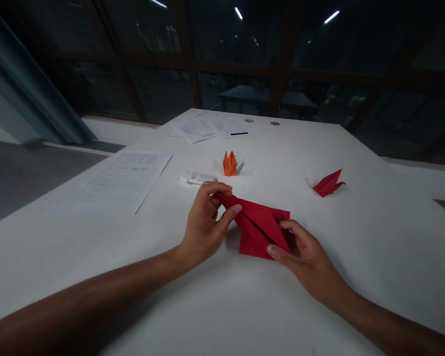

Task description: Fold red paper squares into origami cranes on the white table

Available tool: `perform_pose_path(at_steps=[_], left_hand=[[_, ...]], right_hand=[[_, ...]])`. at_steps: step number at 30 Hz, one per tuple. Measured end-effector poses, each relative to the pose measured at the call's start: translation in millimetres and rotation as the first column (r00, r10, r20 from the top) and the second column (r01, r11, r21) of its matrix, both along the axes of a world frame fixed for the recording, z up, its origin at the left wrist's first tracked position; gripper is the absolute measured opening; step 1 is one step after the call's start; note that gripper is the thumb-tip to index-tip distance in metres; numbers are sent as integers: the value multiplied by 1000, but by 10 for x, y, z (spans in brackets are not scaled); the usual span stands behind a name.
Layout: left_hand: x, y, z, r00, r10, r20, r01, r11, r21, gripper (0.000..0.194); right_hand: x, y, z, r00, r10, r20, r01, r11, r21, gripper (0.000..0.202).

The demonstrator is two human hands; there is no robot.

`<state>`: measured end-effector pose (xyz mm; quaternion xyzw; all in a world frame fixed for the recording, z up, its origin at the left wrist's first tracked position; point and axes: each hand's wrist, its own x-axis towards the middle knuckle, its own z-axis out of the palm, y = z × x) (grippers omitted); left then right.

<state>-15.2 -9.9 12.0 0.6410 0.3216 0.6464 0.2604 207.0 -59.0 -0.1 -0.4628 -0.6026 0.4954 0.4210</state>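
A partly folded sheet of red paper (257, 227) is held between my two hands, low over the white table. My left hand (209, 220) pinches its upper left corner between thumb and fingers. On the right side, my right hand (306, 259) grips the paper, thumb on top at the lower edge and fingers at the right edge, partly behind it. Folded flaps and a diagonal crease show on the paper's face. Just beyond my hands stands a small orange folded paper figure (230, 164). Farther right sits a red folded paper figure (328, 183).
A white correction-pen-like item (198, 178) lies beyond my left hand. A printed sheet (120, 183) lies on the white table (374, 237) at left. More printed papers (207, 127) are at the far end, near two round inserts. Dark windows and a blue curtain (33, 84) stand behind.
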Motion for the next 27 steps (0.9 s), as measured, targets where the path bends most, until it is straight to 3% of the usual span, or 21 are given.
perform_pose_path(at_steps=[2,4,6,9,11,12,16,20,23,27], left_hand=[[10,4,2,999,-37,8,37,999,8,39],[0,14,0,994,-107,-8,106,994,-5,39],[-37,35,-5,984,-162,-69,160,987,-23,35],[-139,88,-13,947,-132,-292,140,990,7,30],[-215,124,-15,887,-101,-450,133,990,40,37],[-249,138,-15,866,-111,-488,159,986,58,47],[-318,149,5,760,-169,-628,304,946,114,69],[-280,119,33,513,-296,-806,450,892,-40,63],[-241,110,34,401,-355,-845,458,876,-151,44],[-241,127,30,385,-399,-832,500,848,-175,26]], right_hand=[[36,-4,-28,992,-79,94,65,987,149,15],[84,13,-33,966,-184,181,111,929,354,8],[142,55,-25,928,-288,234,110,816,568,13],[226,131,-26,871,-395,293,-16,573,819,18],[253,149,-40,813,-434,388,-182,443,878,19],[252,140,-47,768,-444,460,-279,414,866,18],[163,3,-36,573,-392,720,-603,394,694,19],[76,-148,26,511,-261,819,-661,491,568,17],[80,-201,27,558,-169,813,-631,550,547,19],[148,-136,-36,759,-169,629,-404,634,659,30]])
